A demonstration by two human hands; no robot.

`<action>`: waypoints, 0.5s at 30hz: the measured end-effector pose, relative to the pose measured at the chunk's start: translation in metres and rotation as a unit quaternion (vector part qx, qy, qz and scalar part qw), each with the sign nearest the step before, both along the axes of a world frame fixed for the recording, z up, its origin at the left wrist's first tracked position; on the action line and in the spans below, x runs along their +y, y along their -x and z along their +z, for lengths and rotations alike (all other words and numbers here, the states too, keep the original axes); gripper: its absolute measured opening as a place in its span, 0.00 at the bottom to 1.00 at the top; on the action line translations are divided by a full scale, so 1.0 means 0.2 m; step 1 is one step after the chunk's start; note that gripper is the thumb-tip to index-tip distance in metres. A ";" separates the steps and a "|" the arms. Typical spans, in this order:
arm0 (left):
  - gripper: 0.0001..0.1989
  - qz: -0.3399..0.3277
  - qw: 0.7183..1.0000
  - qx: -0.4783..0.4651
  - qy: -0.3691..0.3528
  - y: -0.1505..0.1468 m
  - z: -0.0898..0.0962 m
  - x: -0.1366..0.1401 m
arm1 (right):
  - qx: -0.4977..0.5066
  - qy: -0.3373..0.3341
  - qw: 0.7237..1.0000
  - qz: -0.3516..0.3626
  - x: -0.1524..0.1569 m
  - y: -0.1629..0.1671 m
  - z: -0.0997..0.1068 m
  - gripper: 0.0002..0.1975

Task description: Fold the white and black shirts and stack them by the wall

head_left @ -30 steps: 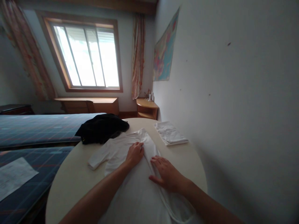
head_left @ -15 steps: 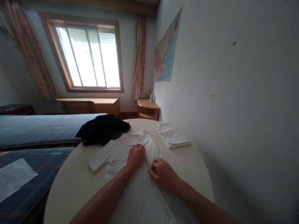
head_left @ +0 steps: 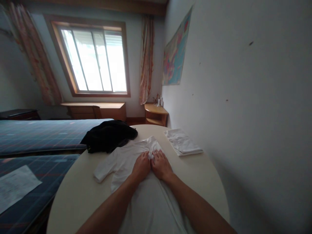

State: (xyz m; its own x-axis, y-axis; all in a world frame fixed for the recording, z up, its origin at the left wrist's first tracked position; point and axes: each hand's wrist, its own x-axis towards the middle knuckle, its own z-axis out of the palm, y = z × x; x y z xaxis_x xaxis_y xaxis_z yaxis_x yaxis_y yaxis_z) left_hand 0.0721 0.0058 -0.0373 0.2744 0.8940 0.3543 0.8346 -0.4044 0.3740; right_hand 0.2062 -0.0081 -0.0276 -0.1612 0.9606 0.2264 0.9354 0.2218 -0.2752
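Note:
A white T-shirt (head_left: 147,203) lies spread on a round cream table (head_left: 70,191), its collar end away from me and one short sleeve out to the left. Its right side is folded inward. My left hand (head_left: 141,166) and my right hand (head_left: 161,165) are side by side on the upper part of the shirt, thumbs almost meeting. Both have their fingers curled on the fabric, which bunches up between them. The fingertips are partly hidden.
A folded white garment (head_left: 184,143) rests at the table's right rim. Black cloth (head_left: 109,135) is heaped at the back left. Plaid mattresses (head_left: 48,135) stand to the left, with a paper sheet (head_left: 19,178) on the nearer one. A wall (head_left: 243,136) rises close on the right.
My right hand has moved forward and left, from the shirt's folded right edge to beside my left hand. The left hand has stayed nearly in place; fabric is now gathered between them.

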 end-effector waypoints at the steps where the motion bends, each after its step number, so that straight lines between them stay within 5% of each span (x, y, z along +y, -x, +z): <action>1: 0.26 0.007 1.000 0.011 0.003 0.01 0.00 0.00 | -0.003 0.006 1.000 0.000 -0.01 0.00 0.00 0.28; 5: 0.26 0.036 0.998 0.049 0.026 0.02 -0.01 -0.01 | -0.027 0.032 0.999 0.007 -0.04 -0.06 0.01 0.31; 15: 0.29 -0.047 0.993 0.056 0.093 -0.01 0.07 -0.03 | -0.049 0.063 0.997 -0.017 -0.18 -0.35 0.02 0.33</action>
